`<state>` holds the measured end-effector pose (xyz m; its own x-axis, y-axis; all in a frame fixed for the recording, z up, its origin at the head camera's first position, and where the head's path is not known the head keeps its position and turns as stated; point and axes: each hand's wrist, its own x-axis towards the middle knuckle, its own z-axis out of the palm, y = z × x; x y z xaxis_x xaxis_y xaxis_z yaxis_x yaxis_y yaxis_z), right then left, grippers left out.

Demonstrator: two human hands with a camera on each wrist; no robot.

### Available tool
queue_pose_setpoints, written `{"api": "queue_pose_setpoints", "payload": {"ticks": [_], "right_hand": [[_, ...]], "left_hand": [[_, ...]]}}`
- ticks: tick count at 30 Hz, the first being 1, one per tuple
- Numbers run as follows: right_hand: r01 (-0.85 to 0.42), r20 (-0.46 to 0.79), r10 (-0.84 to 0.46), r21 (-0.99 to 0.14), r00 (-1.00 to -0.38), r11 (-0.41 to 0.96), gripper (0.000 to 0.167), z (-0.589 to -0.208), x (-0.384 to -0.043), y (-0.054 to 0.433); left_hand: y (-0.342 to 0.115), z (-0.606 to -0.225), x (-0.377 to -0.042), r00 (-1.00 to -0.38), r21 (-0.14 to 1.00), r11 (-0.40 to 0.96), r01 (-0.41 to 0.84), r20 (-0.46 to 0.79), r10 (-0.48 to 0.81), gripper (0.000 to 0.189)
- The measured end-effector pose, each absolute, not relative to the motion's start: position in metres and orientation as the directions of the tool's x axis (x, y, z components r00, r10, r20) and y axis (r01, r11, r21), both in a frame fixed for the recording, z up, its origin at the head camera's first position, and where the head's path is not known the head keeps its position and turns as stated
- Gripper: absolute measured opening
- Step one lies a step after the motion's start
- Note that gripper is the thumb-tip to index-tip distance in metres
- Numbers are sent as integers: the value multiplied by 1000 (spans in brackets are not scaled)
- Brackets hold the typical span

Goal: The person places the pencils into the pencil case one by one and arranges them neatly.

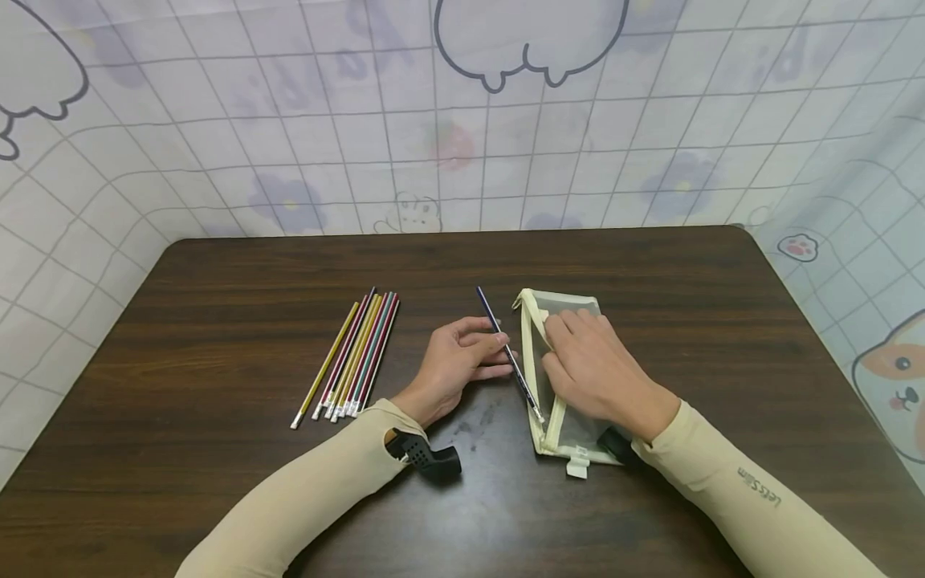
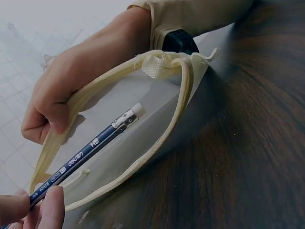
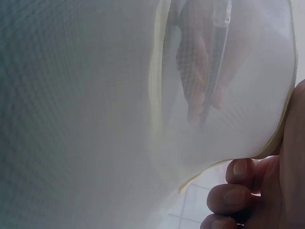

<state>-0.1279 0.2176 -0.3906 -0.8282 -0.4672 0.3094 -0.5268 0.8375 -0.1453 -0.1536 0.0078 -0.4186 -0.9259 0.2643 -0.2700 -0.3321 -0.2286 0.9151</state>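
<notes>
And here's the table, dark brown wood grain running right across the frame, far corners rounded, faint smudges near the middle, a soft sheen at lower centre! Behind it, a white grid-patterned backdrop fills the top and wraps down both sides: bold cartoon outline at top centre, strawberry beneath it, pale purple flowers either side, pink paw print at right, an orange-and-white cartoon animal on the right edge.

Centre frame, the left hand pinches a dark blue pencil between thumb and fingers, eraser end angled into the gaping mouth of the mesh pouch! Just right of centre, the right hand grips that pouch by its cream zip edge, fingers curled round it. And over at centre-left, a row of pencils lies side by side, eraser ends toward the bottom.
</notes>
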Motion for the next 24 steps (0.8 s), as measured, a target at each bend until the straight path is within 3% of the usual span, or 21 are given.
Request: {"api": "queue_pose_setpoints", "payload": {"ticks": [14,24], "right_hand": [[-533,325,-468,-148,-822,833,10,-391,-129,215],[-519,302,-459,-164,-836,839,11,-390,-129,216]], "left_hand": [[16,-420,-152,-917,941,-143,-306,-251,309,50],[21,-421,-151,-912,962,-22,-272,-251,324,48]]}}
